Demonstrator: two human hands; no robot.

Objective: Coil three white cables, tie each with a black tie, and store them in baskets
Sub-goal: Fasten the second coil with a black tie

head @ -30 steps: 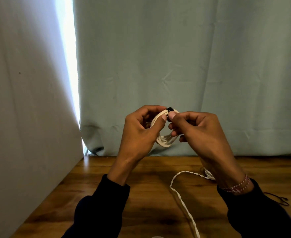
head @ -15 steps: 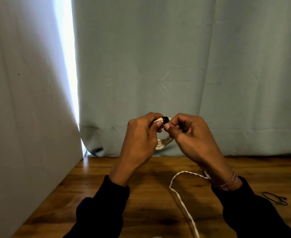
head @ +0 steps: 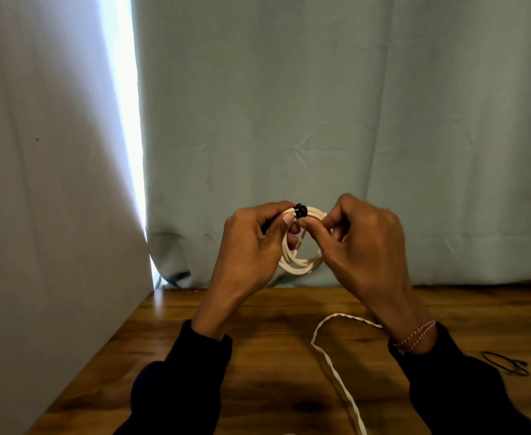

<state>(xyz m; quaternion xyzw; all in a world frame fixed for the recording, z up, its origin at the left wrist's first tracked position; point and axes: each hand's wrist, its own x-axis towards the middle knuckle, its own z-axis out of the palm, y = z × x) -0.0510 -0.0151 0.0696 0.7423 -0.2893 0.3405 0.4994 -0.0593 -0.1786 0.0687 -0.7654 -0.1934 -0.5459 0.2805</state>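
Behind everything, pale green curtain [head: 336, 120] hanging down to the tabletop, with a grey-white panel [head: 38, 215] closing off the left side and a bright strip of daylight [head: 123, 120] between them. Below, wooden table [head: 258, 356], dark-grained, running out of view at the near edge. Over its far edge, held up clear of the wood: left hand [head: 248, 246] and right hand [head: 364, 243], both in dark sleeves [head: 192, 372], the right wrist wearing a thin beaded bracelet [head: 415, 337]. Between the two hands, coiled white cable [head: 298, 262], several loops hanging together in a rough ring. Left thumb and fingers curled round the top left of the coil, pinching it just beside the black tie [head: 301, 211] that wraps the strands at the top. Right fingertips [head: 317, 226] curled in, pinching the coil's upper right side close to the tie. Down on the table, loose white cable [head: 330, 362], twisted like braid, bending from under the right wrist toward the near edge. Farther right, beside the right sleeve, thin black tie [head: 506, 364] lying flat in a loop. No readable writing or brand on any of it.
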